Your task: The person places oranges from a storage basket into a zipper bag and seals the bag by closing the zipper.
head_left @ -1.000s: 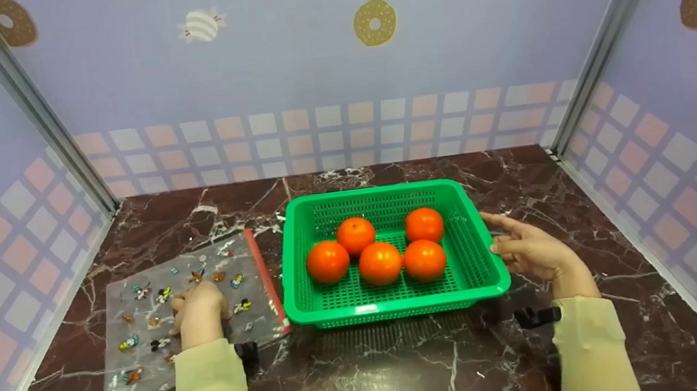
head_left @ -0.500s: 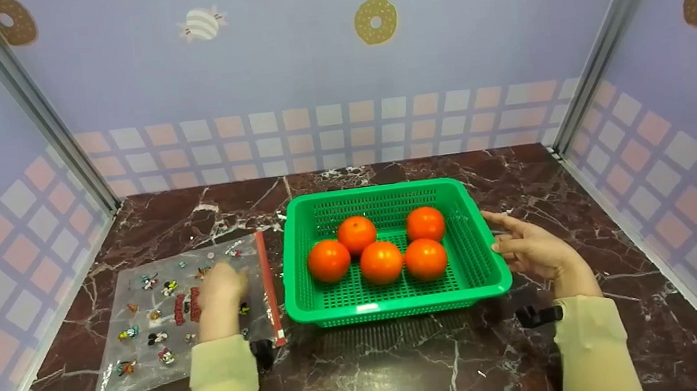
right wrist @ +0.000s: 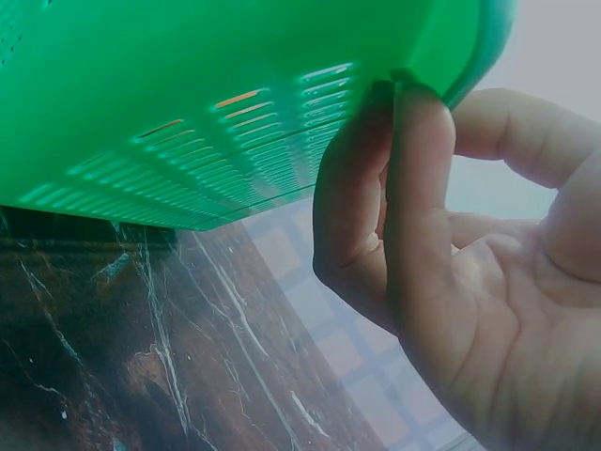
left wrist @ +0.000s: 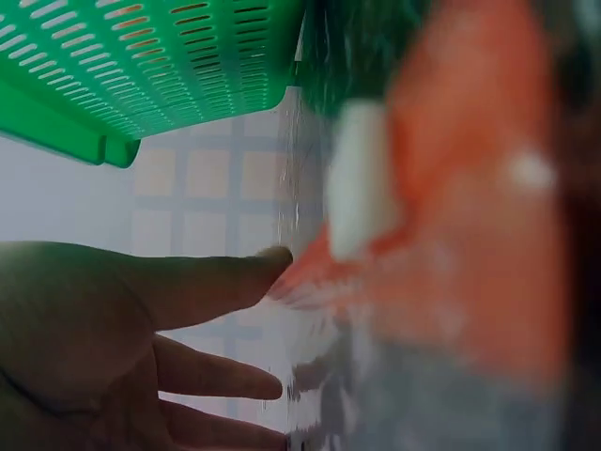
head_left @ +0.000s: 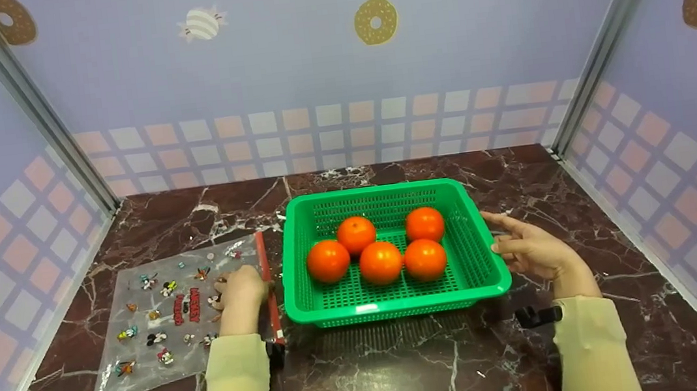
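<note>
A clear zip bag point(head_left: 139, 317) with a red strip and small cartoon prints lies flat on the left. My left hand point(head_left: 242, 297) rests on it beside the red strip. In the left wrist view the thumb point(left wrist: 216, 287) is straight, its tip at the strip's edge, and two straight fingers point(left wrist: 221, 371) touch the bag. The green basket point(head_left: 394, 308) stands in the middle, holding several round orange fruits point(head_left: 381, 262), tomatoes or persimmons by their look. My right hand point(head_left: 535, 251) grips its right rim, with curled fingers point(right wrist: 418, 188) under the rim in the right wrist view.
Both stand on a dark red marbled tabletop point(head_left: 369, 377). Purple patterned panels point(head_left: 307, 62) enclose the back and both sides. A narrow strip of tabletop separates the bag from the basket.
My left hand has slid right across the bag to the red strip. Between the two earlier frames the bag shifted slightly and turned. My right hand and the basket have stayed put.
</note>
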A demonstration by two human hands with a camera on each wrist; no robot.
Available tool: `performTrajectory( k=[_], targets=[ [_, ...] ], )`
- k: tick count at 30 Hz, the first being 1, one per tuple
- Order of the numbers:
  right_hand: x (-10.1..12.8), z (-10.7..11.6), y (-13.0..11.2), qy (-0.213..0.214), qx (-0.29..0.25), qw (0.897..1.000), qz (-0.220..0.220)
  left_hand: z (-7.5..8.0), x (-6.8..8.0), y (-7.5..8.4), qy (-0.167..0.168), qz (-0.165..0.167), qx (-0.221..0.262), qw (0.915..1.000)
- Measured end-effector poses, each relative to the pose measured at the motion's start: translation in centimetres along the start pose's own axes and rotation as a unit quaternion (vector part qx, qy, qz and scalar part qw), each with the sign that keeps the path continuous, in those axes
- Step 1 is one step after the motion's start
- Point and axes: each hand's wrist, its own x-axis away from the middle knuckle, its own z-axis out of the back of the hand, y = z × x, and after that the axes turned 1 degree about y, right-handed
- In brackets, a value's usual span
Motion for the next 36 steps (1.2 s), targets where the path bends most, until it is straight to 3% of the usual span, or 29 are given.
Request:
performTrajectory(
  k=[11,18,23,31,36],
  targets=[
    [0.0,0.0,-0.1,-0.015,-0.007,1.0,0.009,0.7,-0.2,-0.2,-0.016,-0.012,0.017,0.9997],
    [0.0,0.0,-0.2,-0.012,-0.009,1.0,0.006,1.6,0.1,-0.8,0.039,-0.056,0.015,0.9975],
    [-0.1,0.0,-0.2,-0.011,-0.01,1.0,0.006,2.6,0.6,-0.6,0.05,-0.062,0.043,0.9959],
    [0.0,-0.3,-0.3,0.002,0.004,1.0,-0.002,3.8,2.2,0.9,0.103,-0.08,0.081,0.9881],
    [0.1,-0.6,-0.6,0.025,0.032,0.999,-0.013,4.2,3.5,1.9,0.147,-0.108,0.102,0.978]
  ],
)
